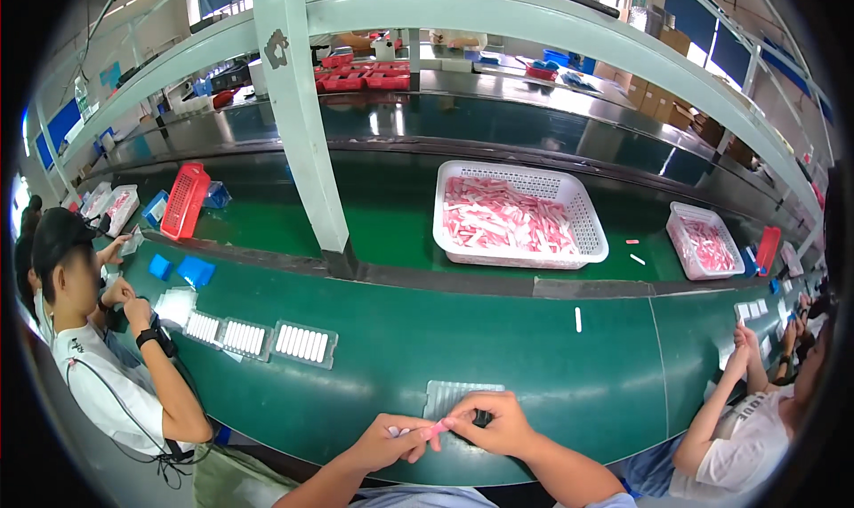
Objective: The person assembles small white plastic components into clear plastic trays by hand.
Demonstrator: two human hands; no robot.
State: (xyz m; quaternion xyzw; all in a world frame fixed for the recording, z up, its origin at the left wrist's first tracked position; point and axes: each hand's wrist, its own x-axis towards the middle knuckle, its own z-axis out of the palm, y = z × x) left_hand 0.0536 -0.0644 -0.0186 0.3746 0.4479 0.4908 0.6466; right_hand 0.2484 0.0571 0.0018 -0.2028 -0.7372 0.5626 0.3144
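My left hand (389,442) is closed round a small pink strip (436,430), and white stick ends (397,431) show between its fingers. The thumb and fingertips of my right hand (496,424) pinch the same pink strip from the other side, so both hands meet on it. A small black thing (482,417) shows at my right hand; its kind is unclear. Just beyond my hands, partly covered by them, lies a clear ribbed plastic tray (445,391) on the green table (551,366). A single white stick (578,319) lies farther off to the right.
Clear trays of white sticks (305,344) line the left. A white basket (598,241) of pink and white strips stands past the table's far ledge, with a smaller one (680,232) rightward. A pale post (298,116) rises ahead. Co-workers sit left (116,392) and right (756,437).
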